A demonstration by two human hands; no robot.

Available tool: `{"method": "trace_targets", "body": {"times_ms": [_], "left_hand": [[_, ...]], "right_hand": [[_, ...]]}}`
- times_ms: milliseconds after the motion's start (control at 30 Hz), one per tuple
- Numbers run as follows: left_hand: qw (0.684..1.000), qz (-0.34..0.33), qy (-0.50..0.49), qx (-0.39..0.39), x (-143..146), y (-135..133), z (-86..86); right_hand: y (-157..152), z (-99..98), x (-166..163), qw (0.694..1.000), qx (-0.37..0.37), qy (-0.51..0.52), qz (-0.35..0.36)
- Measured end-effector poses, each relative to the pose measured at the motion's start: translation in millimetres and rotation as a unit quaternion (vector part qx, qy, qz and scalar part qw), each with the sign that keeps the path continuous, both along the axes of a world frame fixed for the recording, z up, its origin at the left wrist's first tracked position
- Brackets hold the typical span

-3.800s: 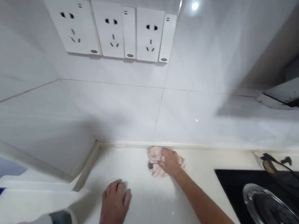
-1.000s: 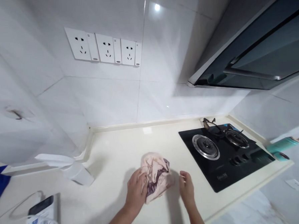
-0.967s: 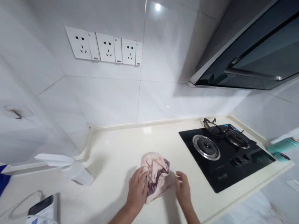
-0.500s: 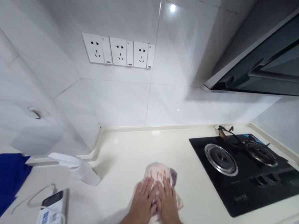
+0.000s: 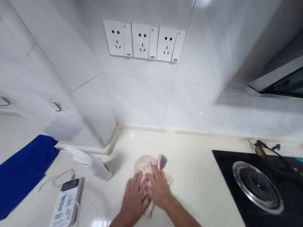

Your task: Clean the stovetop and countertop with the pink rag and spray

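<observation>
A pale pink cloth with a purple-grey tag lies bunched on the cream countertop. My left hand rests flat on its left side, fingers stretched out. My right hand presses down on the cloth's right side, also with extended fingers, its thumb side close to the left hand. Most of the cloth's middle is hidden under both hands.
Left of the hands stand a white holder and a white power bank with a cable. A blue cloth lies farther left. On the right is a black gas hob; wall sockets sit above the counter.
Both hands and the pink cloth have slid left along the counter. The view has turned left, so the hob sits farther right and more of the blue cloth shows.
</observation>
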State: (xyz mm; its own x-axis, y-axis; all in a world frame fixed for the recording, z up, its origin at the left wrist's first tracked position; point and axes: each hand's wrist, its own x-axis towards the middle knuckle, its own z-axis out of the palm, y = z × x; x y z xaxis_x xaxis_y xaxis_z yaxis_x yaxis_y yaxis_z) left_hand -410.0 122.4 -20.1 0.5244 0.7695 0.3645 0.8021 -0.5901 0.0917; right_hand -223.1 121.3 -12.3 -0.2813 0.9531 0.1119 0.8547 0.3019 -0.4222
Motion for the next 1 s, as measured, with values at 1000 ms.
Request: {"method": "trace_targets", "body": {"times_ms": [1000], "left_hand": [[0.979,0.202,-0.031,0.007,19,-50,-32.3]], "right_hand": [[31,-58.1,237,0.951,0.067,-0.069,-0.294]]}}
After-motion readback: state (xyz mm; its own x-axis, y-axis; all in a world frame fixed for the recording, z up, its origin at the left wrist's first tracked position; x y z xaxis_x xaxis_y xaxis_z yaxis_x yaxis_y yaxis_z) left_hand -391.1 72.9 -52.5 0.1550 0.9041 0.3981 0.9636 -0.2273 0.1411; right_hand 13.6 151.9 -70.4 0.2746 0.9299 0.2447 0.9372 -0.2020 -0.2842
